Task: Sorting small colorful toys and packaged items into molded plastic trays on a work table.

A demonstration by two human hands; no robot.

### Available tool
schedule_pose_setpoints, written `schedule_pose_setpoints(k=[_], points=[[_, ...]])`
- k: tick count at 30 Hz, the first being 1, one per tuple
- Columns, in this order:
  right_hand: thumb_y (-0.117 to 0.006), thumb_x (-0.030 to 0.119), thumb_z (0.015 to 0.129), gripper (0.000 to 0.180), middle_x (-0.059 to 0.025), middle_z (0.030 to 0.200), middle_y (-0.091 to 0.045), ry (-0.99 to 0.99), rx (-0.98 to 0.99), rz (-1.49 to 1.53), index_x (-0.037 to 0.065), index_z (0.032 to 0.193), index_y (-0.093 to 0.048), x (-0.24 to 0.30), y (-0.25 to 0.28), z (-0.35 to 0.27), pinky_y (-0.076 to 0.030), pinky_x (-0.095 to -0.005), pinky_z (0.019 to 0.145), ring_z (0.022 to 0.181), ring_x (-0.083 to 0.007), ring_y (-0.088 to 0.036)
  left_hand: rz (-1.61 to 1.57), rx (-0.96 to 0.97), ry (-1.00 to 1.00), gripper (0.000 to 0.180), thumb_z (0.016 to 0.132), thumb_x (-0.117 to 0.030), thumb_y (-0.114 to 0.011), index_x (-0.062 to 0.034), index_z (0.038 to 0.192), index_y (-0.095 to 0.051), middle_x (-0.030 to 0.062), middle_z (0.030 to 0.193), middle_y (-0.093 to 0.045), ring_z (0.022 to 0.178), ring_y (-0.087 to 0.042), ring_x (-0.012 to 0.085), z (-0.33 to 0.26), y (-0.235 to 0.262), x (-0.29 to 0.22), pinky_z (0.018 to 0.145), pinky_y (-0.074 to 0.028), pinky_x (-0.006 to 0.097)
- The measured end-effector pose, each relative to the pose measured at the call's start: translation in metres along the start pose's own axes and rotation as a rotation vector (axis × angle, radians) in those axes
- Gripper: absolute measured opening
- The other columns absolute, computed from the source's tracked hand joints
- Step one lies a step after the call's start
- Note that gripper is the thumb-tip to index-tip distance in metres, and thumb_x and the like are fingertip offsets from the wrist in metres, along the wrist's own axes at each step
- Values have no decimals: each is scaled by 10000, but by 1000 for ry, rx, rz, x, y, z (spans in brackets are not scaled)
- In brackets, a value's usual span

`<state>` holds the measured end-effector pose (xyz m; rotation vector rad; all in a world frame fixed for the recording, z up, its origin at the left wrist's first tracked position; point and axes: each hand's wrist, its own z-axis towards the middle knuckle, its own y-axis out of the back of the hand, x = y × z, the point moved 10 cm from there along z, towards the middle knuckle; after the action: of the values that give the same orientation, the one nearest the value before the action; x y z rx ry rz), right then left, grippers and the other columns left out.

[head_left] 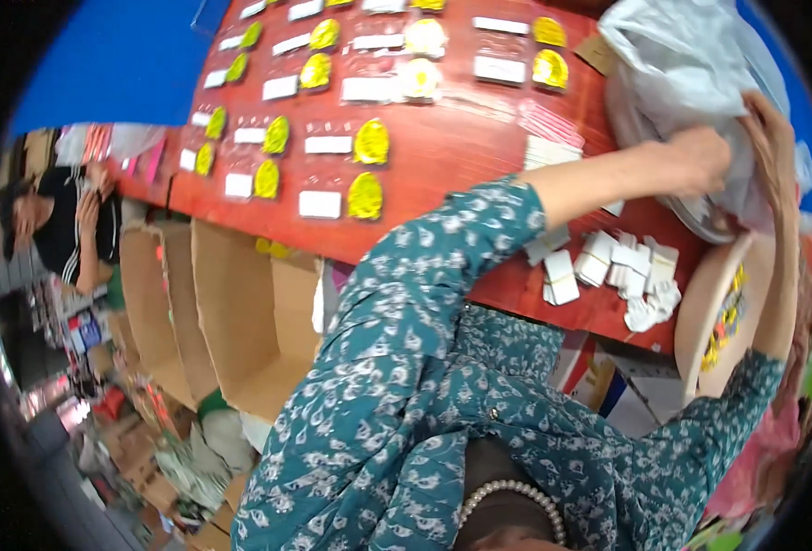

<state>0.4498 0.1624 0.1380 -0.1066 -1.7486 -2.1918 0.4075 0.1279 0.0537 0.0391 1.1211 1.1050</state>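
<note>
A white, translucent plastic bag [677,55] stands bunched up at the far right of the table, with a round metal rim [700,220] showing at its base. My left hand [700,158] reaches across to the bag's near side. Its fingers are curled closed and slightly blurred, and what they hold is hidden. On the bag's right side, my right hand [771,138] grips the plastic, fingertips at its upper edge. Below my left forearm lie several banded stacks of small white cards [597,259]. Farther in, a pile of pink-and-white striped strips [551,124] sits beside white cards.
Rows of clear packets, each with a yellow round piece [372,140] and white label, cover the red table [442,138]. A beige round container [745,285] with small yellow and dark pieces stands near my right forearm. Open cardboard boxes [231,312] stand left; another person [75,216] sits beyond.
</note>
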Motion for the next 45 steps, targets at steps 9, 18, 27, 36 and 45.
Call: schedule_pose_setpoints(k=[9, 18, 27, 36, 45], points=[[-533, 112, 808, 125, 23, 737, -480, -165, 69, 138, 26, 899, -545, -39, -8, -4, -334, -193, 628, 696, -69, -410, 75, 78, -120, 204, 649, -189, -661, 6, 664, -604, 193, 625, -579, 662, -602, 354, -30, 19, -47, 582, -485, 413], [-564, 171, 819, 245, 18, 810, -515, -177, 190, 287, 18, 1010, -554, -27, -25, -10, -345, -179, 690, 765, -63, -445, 136, -102, -107, 82, 597, -42, -604, 13, 653, -629, 201, 667, -606, 700, -628, 342, -43, 35, -38, 596, -511, 402], [-474, 229, 890, 353, -57, 1090, -531, -282, 20, 176, 37, 1185, -501, -140, 42, -17, -364, -264, 888, 981, -151, -499, 144, -71, -85, 78, 599, -31, -581, 28, 633, -619, 233, 654, -593, 679, -626, 356, -33, 37, -45, 566, -509, 394], [-481, 99, 808, 170, -202, 815, -594, -115, 202, -190, -38, 857, -568, -132, 10, -2, -421, -325, 655, 717, -208, -560, 222, -307, -349, 93, 630, -85, -569, -12, 585, -604, 165, 617, -603, 615, -619, 305, -69, 50, -69, 530, -493, 380], [-489, 134, 721, 170, -212, 662, -531, -5, 143, -420, -17, 672, -547, -62, -7, 20, -383, -422, 563, 602, -330, -502, 111, -228, -113, 81, 697, -70, -586, -9, 735, -548, 143, 800, -554, 788, -557, 287, -117, 107, -60, 684, -468, 372]])
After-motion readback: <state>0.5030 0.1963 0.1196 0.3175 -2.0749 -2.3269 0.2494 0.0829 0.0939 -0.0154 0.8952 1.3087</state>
